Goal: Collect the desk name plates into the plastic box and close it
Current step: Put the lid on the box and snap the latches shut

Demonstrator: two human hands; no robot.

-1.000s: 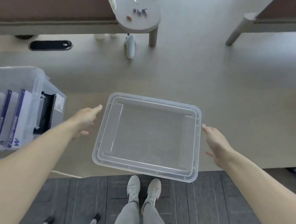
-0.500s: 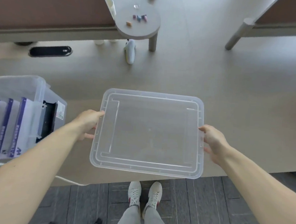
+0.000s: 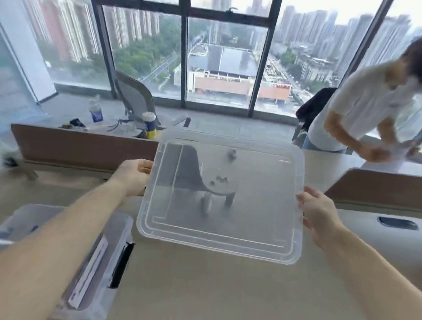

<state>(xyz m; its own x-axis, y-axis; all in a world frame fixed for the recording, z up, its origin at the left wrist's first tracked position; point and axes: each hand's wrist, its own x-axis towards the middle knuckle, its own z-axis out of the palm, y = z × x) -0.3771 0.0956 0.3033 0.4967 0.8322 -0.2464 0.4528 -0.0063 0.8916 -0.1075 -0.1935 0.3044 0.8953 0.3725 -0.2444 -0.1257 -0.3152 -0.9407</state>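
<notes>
Left hand [image 3: 134, 177] and right hand [image 3: 318, 215], fingers [image 3: 145, 165] clamped on its edges, have lifted the clear rectangular plastic lid [image 3: 221, 210] off the surface [image 3: 220, 298], ready for closing.

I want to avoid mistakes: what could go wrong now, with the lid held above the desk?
1. The left hand and right hand hold the lid only by its side edges, so it may slip.
2. The plastic box lies under the left forearm, partly hidden; the lid may land askew.

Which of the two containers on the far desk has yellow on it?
The short white-capped can, right of the clear bottle, whose label is blue only.
</notes>
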